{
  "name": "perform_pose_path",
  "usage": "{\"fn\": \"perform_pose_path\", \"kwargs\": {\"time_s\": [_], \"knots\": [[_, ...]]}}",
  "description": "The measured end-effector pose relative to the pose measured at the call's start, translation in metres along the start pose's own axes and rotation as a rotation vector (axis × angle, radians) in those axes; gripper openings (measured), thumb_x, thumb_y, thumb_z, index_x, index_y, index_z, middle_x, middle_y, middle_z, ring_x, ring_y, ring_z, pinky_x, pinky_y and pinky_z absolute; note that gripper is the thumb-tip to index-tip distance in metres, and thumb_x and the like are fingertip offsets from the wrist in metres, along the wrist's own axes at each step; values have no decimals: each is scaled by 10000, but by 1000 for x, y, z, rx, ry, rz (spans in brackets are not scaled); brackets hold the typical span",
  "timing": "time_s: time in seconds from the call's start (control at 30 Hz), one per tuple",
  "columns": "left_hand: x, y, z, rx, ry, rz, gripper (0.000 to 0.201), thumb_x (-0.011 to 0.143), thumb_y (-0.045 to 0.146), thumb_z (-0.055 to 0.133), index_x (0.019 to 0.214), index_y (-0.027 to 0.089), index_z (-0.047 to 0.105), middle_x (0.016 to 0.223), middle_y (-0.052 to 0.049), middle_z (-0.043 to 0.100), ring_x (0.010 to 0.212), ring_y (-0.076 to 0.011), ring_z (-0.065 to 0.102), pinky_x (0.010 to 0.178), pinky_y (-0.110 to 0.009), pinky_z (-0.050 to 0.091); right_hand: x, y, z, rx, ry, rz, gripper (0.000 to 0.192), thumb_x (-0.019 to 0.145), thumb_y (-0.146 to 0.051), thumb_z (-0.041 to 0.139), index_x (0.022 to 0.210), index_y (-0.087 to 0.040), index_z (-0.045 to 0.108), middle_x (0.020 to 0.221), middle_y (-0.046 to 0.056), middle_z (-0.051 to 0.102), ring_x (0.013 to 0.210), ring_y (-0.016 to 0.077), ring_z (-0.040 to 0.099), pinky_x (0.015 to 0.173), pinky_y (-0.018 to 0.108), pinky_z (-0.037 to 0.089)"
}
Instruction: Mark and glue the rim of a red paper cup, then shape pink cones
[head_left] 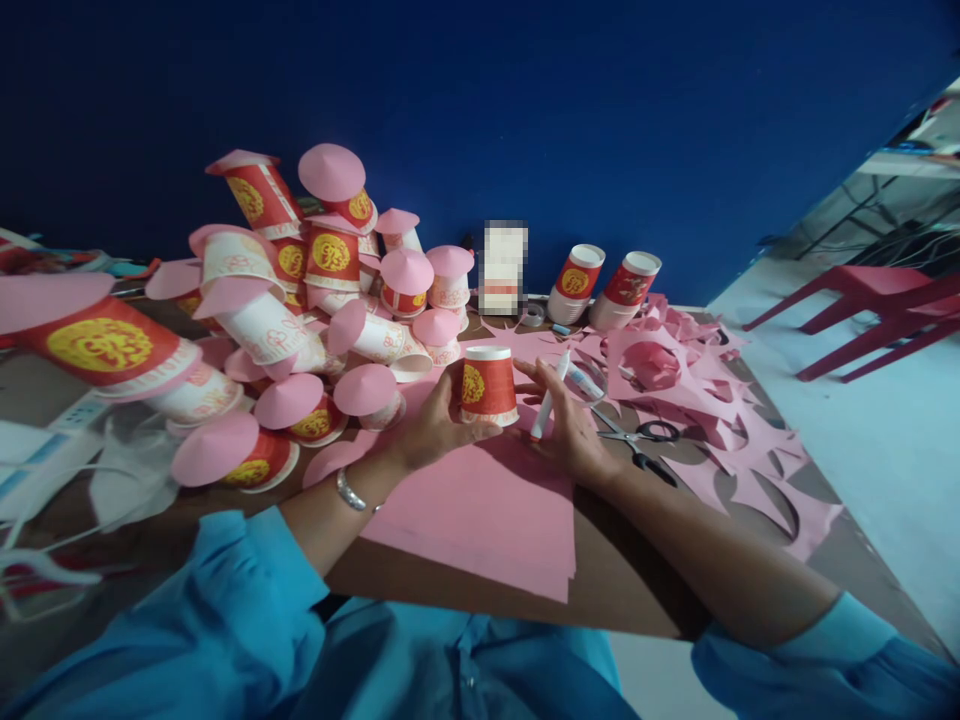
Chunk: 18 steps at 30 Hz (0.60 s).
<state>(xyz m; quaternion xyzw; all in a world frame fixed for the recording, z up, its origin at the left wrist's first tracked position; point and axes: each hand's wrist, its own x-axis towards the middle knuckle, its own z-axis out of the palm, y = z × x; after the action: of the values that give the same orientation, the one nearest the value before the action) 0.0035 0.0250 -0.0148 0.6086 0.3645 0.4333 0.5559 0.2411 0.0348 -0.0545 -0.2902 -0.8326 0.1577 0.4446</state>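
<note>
Blue shirt [465, 665] below, left hand [439, 422] holds red cup [495, 388], yellow emblem [473, 383] illegible.

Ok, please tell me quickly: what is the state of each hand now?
Left hand: closed around the side of a red paper cup.
Right hand: holding a slim white tube.
</note>
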Motion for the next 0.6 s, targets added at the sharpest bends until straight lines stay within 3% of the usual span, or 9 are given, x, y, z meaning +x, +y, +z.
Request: {"fn": "perform_pose_path", "kwargs": {"time_s": [0.13, 0.33, 0.47, 0.6], "knots": [[-1, -4, -2, 7, 2, -8, 890, 762, 459, 945, 1471, 239, 454, 1494, -171, 634, 1367, -373, 648, 1096, -533, 590, 1, 0, -2, -3, -6, 17, 1047, 979, -411, 801, 1741, -342, 86, 1651, 228, 519, 1147, 313, 794, 906, 512, 731], [-1, -8, -4, -57, -11, 48, 877, 784, 403, 943, 1494, 264, 448, 1534, -156, 602, 1410, -371, 599, 1126, -507, 551, 1, -2, -3, 11, 8, -3, 1017, 999, -349, 776, 1744, -315, 84, 1525, 227, 632, 1145, 322, 786, 879, 507, 723], [0, -16, -6, -210, -25, 45, 757, 812, 384, 927, 1431, 275, 505, 1428, -120, 659, 1278, -298, 657, 1031, -420, 573, 2, -9, -7, 11, 72, -22, 911, 1006, -371, 773, 1712, -318, 200, 1357, 168, 719, 1048, 279, 789, 859, 470, 719], [1, -13, -4, -308, -43, 19, 699, 815, 385, 929, 1385, 257, 546, 1294, -84, 697, 1171, -252, 684, 999, -395, 568, 3, -17, -8, -17, 146, -37, 688, 1029, -362, 744, 1605, -293, 376, 1108, 81, 756, 889, 215, 769, 797, 384, 695]]}}
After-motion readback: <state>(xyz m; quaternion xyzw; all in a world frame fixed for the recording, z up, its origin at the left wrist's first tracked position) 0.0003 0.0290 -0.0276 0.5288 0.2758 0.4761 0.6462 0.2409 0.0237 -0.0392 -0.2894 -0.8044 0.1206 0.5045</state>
